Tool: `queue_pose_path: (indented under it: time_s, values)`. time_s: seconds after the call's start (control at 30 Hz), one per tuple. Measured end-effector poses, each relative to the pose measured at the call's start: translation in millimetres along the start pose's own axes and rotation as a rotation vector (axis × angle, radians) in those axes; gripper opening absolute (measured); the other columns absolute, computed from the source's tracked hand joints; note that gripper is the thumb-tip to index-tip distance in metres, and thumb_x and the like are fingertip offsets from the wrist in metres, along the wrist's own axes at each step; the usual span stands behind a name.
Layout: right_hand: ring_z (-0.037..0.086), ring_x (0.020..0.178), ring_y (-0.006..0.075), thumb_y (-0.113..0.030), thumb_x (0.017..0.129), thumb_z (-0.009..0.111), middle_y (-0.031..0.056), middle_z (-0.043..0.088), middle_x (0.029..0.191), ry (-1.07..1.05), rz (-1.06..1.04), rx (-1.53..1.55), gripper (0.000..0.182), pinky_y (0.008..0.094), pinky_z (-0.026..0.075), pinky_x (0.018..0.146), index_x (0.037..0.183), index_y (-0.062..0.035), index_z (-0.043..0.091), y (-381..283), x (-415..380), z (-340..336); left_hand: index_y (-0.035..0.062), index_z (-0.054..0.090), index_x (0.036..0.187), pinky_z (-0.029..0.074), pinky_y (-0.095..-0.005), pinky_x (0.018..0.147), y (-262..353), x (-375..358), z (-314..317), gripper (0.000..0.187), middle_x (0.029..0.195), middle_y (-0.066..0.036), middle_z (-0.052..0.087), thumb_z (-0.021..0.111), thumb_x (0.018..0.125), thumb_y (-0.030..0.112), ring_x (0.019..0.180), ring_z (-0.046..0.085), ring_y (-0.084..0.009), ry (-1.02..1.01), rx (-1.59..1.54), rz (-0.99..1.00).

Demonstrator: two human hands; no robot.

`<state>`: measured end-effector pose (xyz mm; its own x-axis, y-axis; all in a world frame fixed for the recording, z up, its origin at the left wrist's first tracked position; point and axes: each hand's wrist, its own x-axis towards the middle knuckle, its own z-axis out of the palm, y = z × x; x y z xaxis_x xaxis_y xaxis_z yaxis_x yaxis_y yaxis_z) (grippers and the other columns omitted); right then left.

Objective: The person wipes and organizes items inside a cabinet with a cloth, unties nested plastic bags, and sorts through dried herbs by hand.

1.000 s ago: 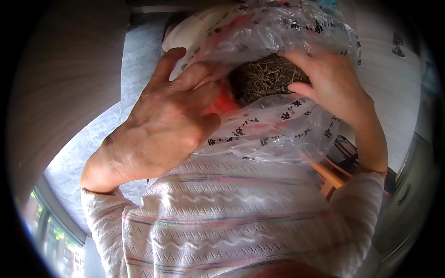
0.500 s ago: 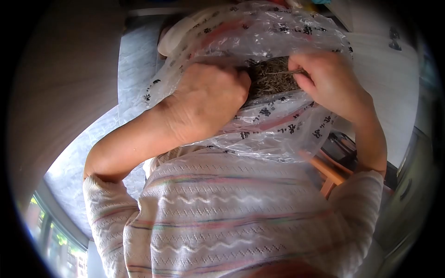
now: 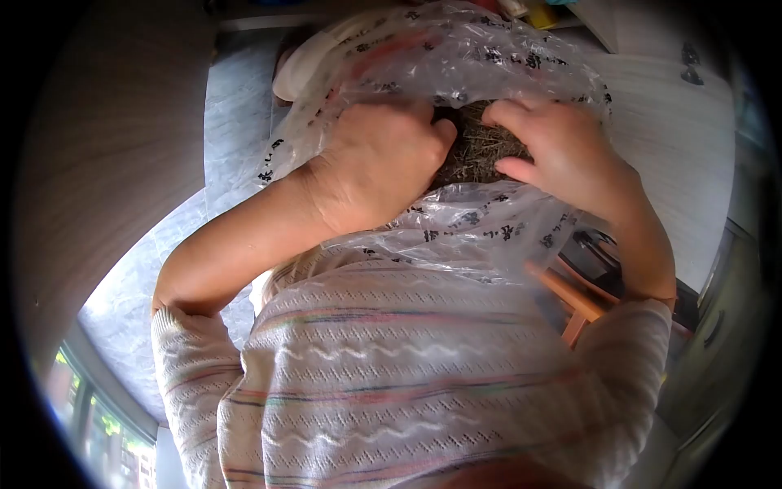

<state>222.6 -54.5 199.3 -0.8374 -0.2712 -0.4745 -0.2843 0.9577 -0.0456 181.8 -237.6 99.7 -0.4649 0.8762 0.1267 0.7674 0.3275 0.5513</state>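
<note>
Inside the bag (image 3: 481,69), dry stalks (image 3: 475,153).

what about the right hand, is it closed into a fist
No, the right hand holds its thumb and fingers apart, with dry, straw-like material showing between them.

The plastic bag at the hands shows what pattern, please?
The clear plastic bag has scattered black character-like marks and a reddish patch, seen in the head view.

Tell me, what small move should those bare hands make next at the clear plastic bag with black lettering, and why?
The right hand might best close thumb and fingers on the dry, brown, stalky material: they stand parted over it, at the mouth of the bag, while the left hand is at the opening's left side.
</note>
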Motion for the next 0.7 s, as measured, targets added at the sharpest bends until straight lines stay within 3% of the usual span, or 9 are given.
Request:
queue_pose_path:
  time_s: [0.23,0.37,0.47,0.57,0.63,0.7]
  values:
    - [0.059,0.076,0.0298,-0.009,0.071,0.065,0.0107,0.062,0.086,0.082,0.107,0.082,0.027,0.0365,0.047,0.067,0.097,-0.0058,0.058,13,-22,-1,0.0052,0.056,0.076,0.048,-0.0355,0.060,-6,-16,-12,0.016,0.072,-0.007,0.053,0.067,0.064,0.006,0.068,0.057,-0.0251,0.113,-0.062,0.054]
    - [0.059,0.067,0.0271,-0.008,0.072,0.065,0.0110,0.062,0.085,0.010,0.236,0.064,0.026,0.0333,0.047,0.061,0.097,-0.0062,0.059,14,-31,-9,0.0036,0.057,0.078,0.048,-0.0354,0.060,-9,-21,-24,0.021,0.076,-0.007,0.056,0.071,0.062,0.008,0.068,0.058,-0.0264,0.104,-0.074,0.030]
    - [0.058,0.063,0.0251,-0.008,0.071,0.066,0.0102,0.062,0.087,0.083,0.145,0.101,0.028,0.0315,0.047,0.059,0.098,-0.0056,0.057,14,-33,-2,0.0033,0.059,0.085,0.049,-0.0350,0.061,-11,-20,-23,0.027,0.080,-0.008,0.058,0.073,0.063,0.011,0.070,0.059,-0.0270,0.129,-0.087,-0.005]
    - [0.059,0.079,0.0298,-0.013,0.072,0.067,0.0104,0.061,0.088,0.173,0.035,0.270,0.031,0.0379,0.046,0.070,0.100,-0.0075,0.056,6,-26,8,0.0035,0.060,0.094,0.049,-0.0348,0.063,-3,-9,-18,0.035,0.082,-0.009,0.059,0.074,0.065,0.017,0.072,0.060,-0.0266,0.191,-0.139,-0.015]
    - [0.059,0.081,0.0291,-0.014,0.071,0.068,0.0099,0.060,0.089,0.186,0.013,0.198,0.034,0.0375,0.046,0.070,0.101,-0.0082,0.054,-3,-22,9,0.0036,0.059,0.098,0.049,-0.0347,0.063,2,0,-12,0.039,0.082,-0.010,0.059,0.074,0.067,0.022,0.072,0.060,-0.0264,0.212,-0.075,0.014]
    - [0.059,0.080,0.0291,-0.014,0.070,0.068,0.0095,0.059,0.089,0.219,0.009,0.085,0.034,0.0378,0.047,0.069,0.101,-0.0084,0.054,-6,-21,12,0.0030,0.059,0.094,0.049,-0.0359,0.064,2,7,-7,0.036,0.082,-0.011,0.060,0.071,0.068,0.024,0.075,0.061,-0.0273,0.092,-0.050,-0.005]
